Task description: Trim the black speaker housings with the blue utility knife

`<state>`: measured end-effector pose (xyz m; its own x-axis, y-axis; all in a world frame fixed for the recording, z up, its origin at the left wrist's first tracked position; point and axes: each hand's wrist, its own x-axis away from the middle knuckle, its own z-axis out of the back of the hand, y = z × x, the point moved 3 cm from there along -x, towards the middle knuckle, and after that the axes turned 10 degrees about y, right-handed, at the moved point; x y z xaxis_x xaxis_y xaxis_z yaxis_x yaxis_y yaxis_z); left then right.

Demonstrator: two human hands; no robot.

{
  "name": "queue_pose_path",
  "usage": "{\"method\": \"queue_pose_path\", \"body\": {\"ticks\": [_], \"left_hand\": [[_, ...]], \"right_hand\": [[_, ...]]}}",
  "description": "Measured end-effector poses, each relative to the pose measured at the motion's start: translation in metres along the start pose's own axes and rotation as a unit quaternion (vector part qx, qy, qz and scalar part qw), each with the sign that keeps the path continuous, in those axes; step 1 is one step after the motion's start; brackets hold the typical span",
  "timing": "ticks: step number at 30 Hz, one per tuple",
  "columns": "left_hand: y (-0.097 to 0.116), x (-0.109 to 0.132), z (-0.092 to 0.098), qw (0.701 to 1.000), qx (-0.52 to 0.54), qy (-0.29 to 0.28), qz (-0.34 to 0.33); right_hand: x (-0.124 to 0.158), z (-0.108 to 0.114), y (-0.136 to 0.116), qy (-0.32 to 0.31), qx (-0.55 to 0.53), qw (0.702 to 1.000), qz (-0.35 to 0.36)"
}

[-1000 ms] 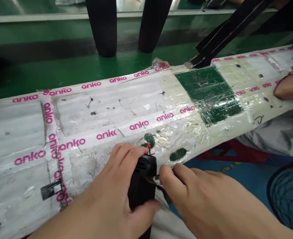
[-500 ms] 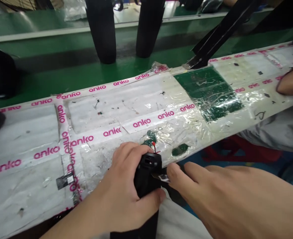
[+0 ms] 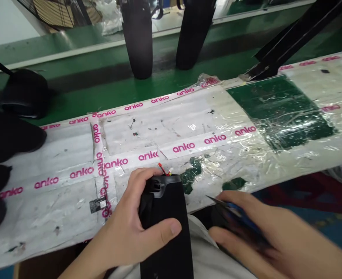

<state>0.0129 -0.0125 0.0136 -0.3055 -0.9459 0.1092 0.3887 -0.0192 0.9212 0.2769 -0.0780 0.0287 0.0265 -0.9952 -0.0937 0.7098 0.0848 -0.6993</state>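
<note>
My left hand (image 3: 141, 228) is wrapped around the upper part of a long black casing (image 3: 167, 205), which looks like a portable speaker body. It stands tilted at the bench's near edge, with its end facing up. Thin wires with a red plug (image 3: 160, 165) and a pale connector (image 3: 171, 171) stick out past that end. To the right, apart from the casing, my right hand (image 3: 258, 228) is closed around a blue-handled pointed tool (image 3: 234, 217). Its metal tip points left toward the casing; motion blur hides its exact kind.
The bench (image 3: 159, 128) is covered with pale sheeting, clear film and pink-lettered tape. Dark rounded pieces (image 3: 11, 135) lie at the left. A black strapped item (image 3: 25, 93) and tall black pieces (image 3: 137, 46) stand on the green surface beyond. A dark bar (image 3: 293, 46) slants at the right.
My right hand has drawn the tool away from the casing's side. The casing has turned, showing more of its black front. My view has shifted left, and the other person's arm is out of sight.
</note>
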Motion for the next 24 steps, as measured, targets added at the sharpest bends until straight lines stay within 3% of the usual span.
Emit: {"method": "queue_pose_path", "body": {"ticks": [2,4,5,8,9,11,14,17,20,24], "left_hand": [[-0.004,0.006,0.007,1.000,-0.004,0.008,0.012],[-0.005,0.016,0.018,0.999,-0.008,0.045,0.025],[-0.005,0.022,0.025,0.997,-0.013,0.072,0.025],[0.002,0.039,0.042,0.989,-0.062,0.132,0.027],[0.005,0.043,0.044,0.987,-0.085,0.129,0.031],[0.008,0.047,0.046,0.986,-0.121,0.103,0.042],[0.008,0.041,0.045,0.984,-0.153,0.072,0.056],[0.002,0.032,0.044,0.980,-0.174,0.065,0.067],[-0.002,0.029,0.042,0.983,-0.154,0.059,0.080],[-0.003,0.032,0.039,0.987,-0.092,0.085,0.101]], "right_hand": [[-0.007,-0.036,-0.014,-0.069,-0.151,0.977,-0.132],[-0.009,-0.066,-0.025,-0.108,-0.319,0.910,-0.243],[-0.009,-0.078,-0.030,-0.124,-0.404,0.862,-0.280],[-0.009,-0.104,-0.044,-0.179,-0.610,0.708,-0.309],[-0.010,-0.109,-0.048,-0.196,-0.653,0.668,-0.299],[-0.014,-0.117,-0.053,-0.217,-0.703,0.619,-0.274],[-0.020,-0.125,-0.058,-0.240,-0.737,0.571,-0.272],[-0.025,-0.126,-0.060,-0.246,-0.745,0.549,-0.288],[-0.025,-0.123,-0.057,-0.236,-0.734,0.560,-0.304],[-0.023,-0.117,-0.048,-0.207,-0.695,0.602,-0.335]]}}
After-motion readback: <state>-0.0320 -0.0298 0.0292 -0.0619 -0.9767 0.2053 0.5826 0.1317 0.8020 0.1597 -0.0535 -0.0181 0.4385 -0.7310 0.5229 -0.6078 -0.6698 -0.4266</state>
